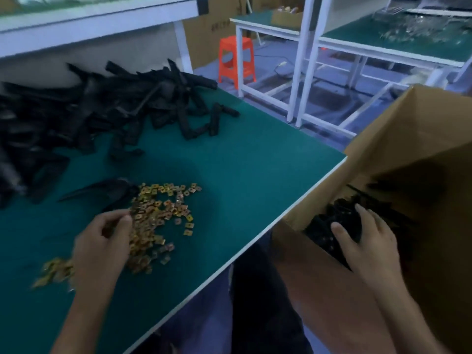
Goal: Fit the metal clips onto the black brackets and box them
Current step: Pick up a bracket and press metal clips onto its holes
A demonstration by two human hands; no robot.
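Holds the left hand [102, 241] over the near edge of the metal clips [163, 208] strewn on the green table [242, 162], fingers curled, thumb near fingertips; cannot tell whether a clip is pinched. Grips with the right hand [367, 241], fingers curled round it, a black bracket [351, 227] inside the cardboard box [383, 149] beside the table.
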